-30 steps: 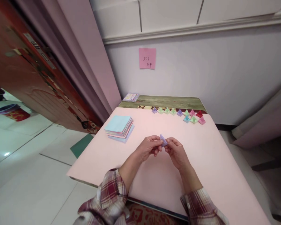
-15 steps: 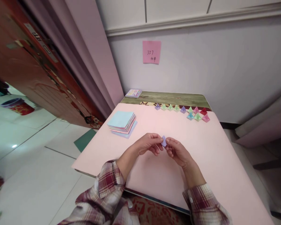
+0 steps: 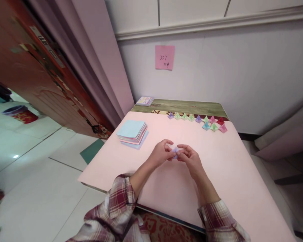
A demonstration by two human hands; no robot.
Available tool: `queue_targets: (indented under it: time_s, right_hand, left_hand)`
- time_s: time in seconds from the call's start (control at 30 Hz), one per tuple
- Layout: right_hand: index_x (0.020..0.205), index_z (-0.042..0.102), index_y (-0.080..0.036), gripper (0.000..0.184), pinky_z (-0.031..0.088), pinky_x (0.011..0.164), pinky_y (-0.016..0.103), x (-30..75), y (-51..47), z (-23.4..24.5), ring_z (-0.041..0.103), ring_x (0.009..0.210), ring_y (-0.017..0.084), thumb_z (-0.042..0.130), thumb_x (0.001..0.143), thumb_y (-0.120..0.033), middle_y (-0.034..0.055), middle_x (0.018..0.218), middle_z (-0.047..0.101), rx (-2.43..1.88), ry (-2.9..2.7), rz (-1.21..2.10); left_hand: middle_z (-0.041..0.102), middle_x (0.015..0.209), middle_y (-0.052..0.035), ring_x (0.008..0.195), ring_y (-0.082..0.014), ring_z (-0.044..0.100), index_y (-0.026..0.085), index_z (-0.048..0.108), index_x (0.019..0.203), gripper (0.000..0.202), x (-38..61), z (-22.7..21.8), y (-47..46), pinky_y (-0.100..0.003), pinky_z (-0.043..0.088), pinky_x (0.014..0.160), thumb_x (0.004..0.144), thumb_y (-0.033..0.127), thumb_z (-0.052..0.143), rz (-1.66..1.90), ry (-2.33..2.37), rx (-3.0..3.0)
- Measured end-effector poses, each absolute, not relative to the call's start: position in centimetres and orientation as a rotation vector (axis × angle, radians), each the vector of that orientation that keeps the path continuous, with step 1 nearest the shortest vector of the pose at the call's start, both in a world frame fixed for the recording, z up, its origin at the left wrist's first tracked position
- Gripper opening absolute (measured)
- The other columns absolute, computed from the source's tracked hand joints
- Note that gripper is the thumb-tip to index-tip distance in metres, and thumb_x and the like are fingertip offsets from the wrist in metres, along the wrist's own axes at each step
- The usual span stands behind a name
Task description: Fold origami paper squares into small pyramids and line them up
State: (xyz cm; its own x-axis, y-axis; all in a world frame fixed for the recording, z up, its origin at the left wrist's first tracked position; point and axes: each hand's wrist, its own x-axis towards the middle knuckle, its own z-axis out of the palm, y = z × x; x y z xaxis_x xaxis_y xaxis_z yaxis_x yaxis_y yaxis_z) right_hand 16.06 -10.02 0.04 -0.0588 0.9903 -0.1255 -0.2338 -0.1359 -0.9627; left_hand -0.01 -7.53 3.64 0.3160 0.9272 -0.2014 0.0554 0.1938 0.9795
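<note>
A small folded piece of purple paper [image 3: 175,152] is pinched between my two hands above the pink tabletop [image 3: 176,188]. My left hand [image 3: 163,153] grips its left side with thumb and fingers, the index finger raised. From the right, my right hand [image 3: 190,157] pinches the other side, its index finger reaching over the top. The fingertips partly hide the paper's shape. Beyond my hands, several folded paper pieces, such as a red one [image 3: 220,121] and a blue one [image 3: 206,126], stand in two rows near the far edge.
A stack of square coloured paper [image 3: 131,129] lies left of my hands. At the back left corner is a small printed pack [image 3: 144,101]. A pink note [image 3: 164,57] is stuck on the wall. On the floor at left stands a red bin [image 3: 20,114].
The purple paper was held upright and narrow; now it looks wider and turned between the fingers. Both index fingers have lifted and spread. The view has shifted slightly.
</note>
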Motion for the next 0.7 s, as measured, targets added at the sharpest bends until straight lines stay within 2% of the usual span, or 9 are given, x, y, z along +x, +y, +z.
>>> queue_targets:
  time_s: [0.07,0.17,0.27,0.4,0.5,0.7]
  right_hand:
    - [0.099,0.068,-0.018,0.042,0.049,0.066,0.030,16.0,-10.0,0.0,0.062,0.069,0.017,0.076,0.070,-0.046,0.0036,0.075,0.070,-1.120,-1.092,1.452]
    - [0.085,0.072,-0.017,0.032,0.044,0.061,0.028,16.0,-10.0,-0.3,0.058,0.064,0.015,0.073,0.073,-0.046,0.0034,0.071,0.069,-1.170,-1.198,1.396]
    - [0.078,0.073,-0.019,0.028,0.043,0.060,0.027,16.2,-10.0,-0.5,0.056,0.065,0.015,0.072,0.073,-0.046,0.0021,0.069,0.068,-1.215,-1.139,1.301]
    - [0.075,0.073,-0.019,0.028,0.044,0.059,0.026,16.3,-9.7,-0.8,0.056,0.067,0.014,0.075,0.068,-0.047,0.0015,0.071,0.068,-1.198,-0.871,1.310]
    - [0.075,0.071,-0.018,0.029,0.046,0.059,0.026,15.9,-9.7,-0.7,0.057,0.065,0.014,0.076,0.067,-0.046,0.0016,0.070,0.066,-1.151,-0.803,1.364]
    - [0.072,0.061,-0.018,0.028,0.048,0.061,0.026,15.3,-10.4,0.0,0.061,0.064,0.015,0.076,0.069,-0.042,0.0033,0.071,0.069,-1.076,-0.937,1.553]
  left_hand:
    - [0.062,0.063,0.0029,0.054,-0.0115,0.058,0.016,0.055,0.102,0.041,-0.3,3.7,-7.4,-0.022,0.044,0.053,0.065,0.023,0.073,0.763,1.077,1.383]
    - [0.062,0.065,0.0032,0.059,-0.0117,0.057,0.017,0.061,0.101,0.037,-0.5,3.8,-7.3,-0.021,0.041,0.054,0.065,0.021,0.071,0.708,1.102,1.581]
    - [0.061,0.067,0.0030,0.061,-0.0110,0.057,0.017,0.061,0.102,0.038,-0.1,3.5,-7.6,-0.022,0.043,0.057,0.066,0.024,0.072,0.781,1.128,1.512]
    - [0.063,0.069,-0.0023,0.060,-0.0123,0.060,0.012,0.062,0.082,0.029,0.8,2.8,-8.1,-0.026,0.050,0.059,0.069,0.036,0.073,0.834,1.102,1.173]
    - [0.063,0.065,-0.0027,0.056,-0.0117,0.060,0.012,0.060,0.074,0.028,1.1,2.7,-7.9,-0.027,0.051,0.057,0.069,0.036,0.073,0.913,1.119,1.061]
    - [0.058,0.056,0.0040,0.049,-0.0103,0.054,0.015,0.057,0.084,0.029,1.4,2.7,-7.0,-0.023,0.047,0.050,0.068,0.033,0.073,1.146,1.160,1.164]
